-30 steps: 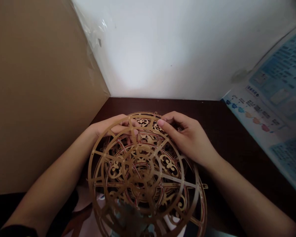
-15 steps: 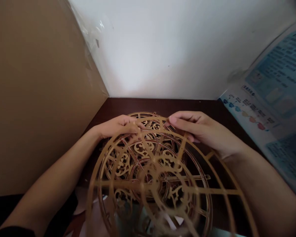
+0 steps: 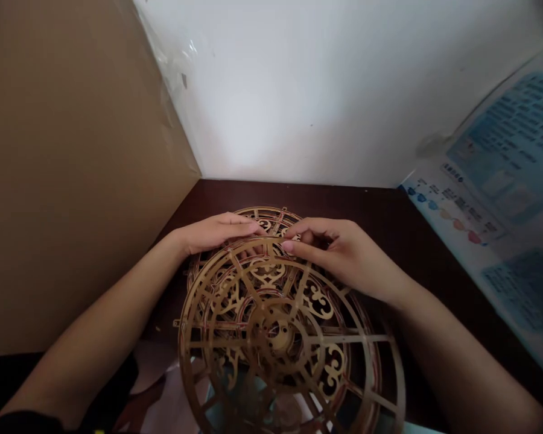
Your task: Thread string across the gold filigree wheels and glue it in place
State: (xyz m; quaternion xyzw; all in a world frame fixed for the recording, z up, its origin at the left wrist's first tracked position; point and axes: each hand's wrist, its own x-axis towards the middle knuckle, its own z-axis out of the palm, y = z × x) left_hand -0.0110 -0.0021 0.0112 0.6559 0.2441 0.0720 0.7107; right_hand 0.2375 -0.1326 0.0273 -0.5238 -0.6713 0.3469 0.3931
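A round, gold-coloured openwork frame (image 3: pixel 396 367), with concentric rings and spokes, lies tilted in front of me. My right hand (image 3: pixel 335 244) pinches its far rim between thumb and fingers. Behind and beneath it are similar round frames with scrolled ornaments (image 3: pixel 319 301) and reddish lines along their rings. My left hand (image 3: pixel 221 232) is at the far left rim, thumb on top and fingers bent below, partly hidden by the lattice. Which layer of the overlapping frames it grips is unclear. Another round frame (image 3: pixel 260 211) shows beyond both hands.
The frames stand on a dark brown tabletop (image 3: pixel 357 205) against a white wall (image 3: pixel 271 90). A brown cardboard panel (image 3: pixel 72 150) rises at left. At right leans a blue-and-white printed sheet (image 3: pixel 502 181). Pale papers (image 3: pixel 163 398) lie near the front edge.
The front frame has moved down and away from me, closer over the other frames. My right hand has shifted left along with it, toward my left hand, which has barely moved.
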